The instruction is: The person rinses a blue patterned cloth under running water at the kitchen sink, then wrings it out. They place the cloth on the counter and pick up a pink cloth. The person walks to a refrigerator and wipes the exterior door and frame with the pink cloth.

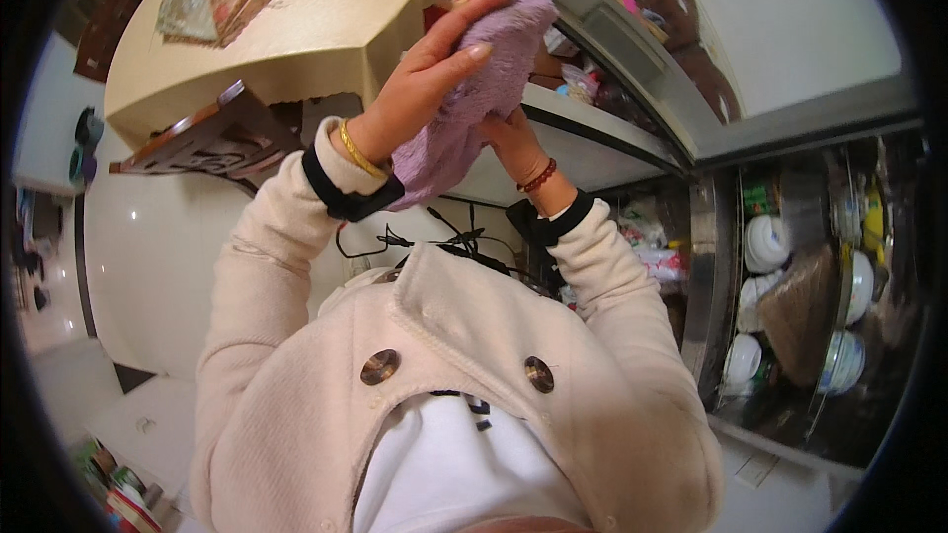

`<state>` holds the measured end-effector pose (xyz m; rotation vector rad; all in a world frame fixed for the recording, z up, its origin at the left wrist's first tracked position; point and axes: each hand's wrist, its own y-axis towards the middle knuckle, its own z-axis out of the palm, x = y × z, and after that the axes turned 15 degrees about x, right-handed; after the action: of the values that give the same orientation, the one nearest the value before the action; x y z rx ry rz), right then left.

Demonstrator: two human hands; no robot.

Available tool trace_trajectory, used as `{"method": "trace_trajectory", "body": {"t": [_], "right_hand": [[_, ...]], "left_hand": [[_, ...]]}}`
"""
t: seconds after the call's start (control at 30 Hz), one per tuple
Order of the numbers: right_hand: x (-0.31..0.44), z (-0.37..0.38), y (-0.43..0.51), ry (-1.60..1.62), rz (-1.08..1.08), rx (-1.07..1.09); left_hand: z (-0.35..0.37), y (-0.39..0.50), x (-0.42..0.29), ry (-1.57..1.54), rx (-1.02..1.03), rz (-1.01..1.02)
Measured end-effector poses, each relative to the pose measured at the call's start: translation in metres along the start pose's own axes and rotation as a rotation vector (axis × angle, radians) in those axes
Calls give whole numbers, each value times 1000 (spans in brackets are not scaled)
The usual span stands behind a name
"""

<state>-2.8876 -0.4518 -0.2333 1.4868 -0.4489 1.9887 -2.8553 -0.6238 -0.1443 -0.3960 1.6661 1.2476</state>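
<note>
A fuzzy purple cloth (498, 63) is bunched between my two hands, raised in front of a cabinet. My left hand (422, 78) presses its flat palm and fingers against the cloth's left side, the thumb lying across the front. Lower on the right, my right hand (511, 137) grips the cloth from beneath, its fingers mostly hidden behind the fabric. A loose fold of the cloth hangs down behind my left wrist. Beyond the cloth is the cabinet's pale shelf edge (592, 122), with packages inside.
A cream table (311, 29) stands at the upper left, a dark carved wooden chair (222, 141) against it. A glass cabinet door (800, 37) extends at upper right. Bowls (768, 243) sit on the rack at right. Black cables (452, 237) hang below my hands.
</note>
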Motion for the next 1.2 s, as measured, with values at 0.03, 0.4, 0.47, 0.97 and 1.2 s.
{"method": "trace_trajectory", "body": {"t": [0.03, 0.4, 0.47, 0.97, 1.2], "right_hand": [[3, -13, -5, -98, -6, -112], [100, -153, -201, -1477, -55, -749], [97, -176, -214, -1589, 285, -866], [53, -139, -173, -1585, 448, -521], [79, -168, -198, -1653, 595, -547]], "left_hand": [[3, 12, 8, 168, 17, 18], [-36, -3, 133, 1511, 166, -431], [-34, -6, 135, 1538, 96, -322], [9, -29, 104, 1518, 134, -451], [34, -53, 81, 1438, 233, -468]]}}
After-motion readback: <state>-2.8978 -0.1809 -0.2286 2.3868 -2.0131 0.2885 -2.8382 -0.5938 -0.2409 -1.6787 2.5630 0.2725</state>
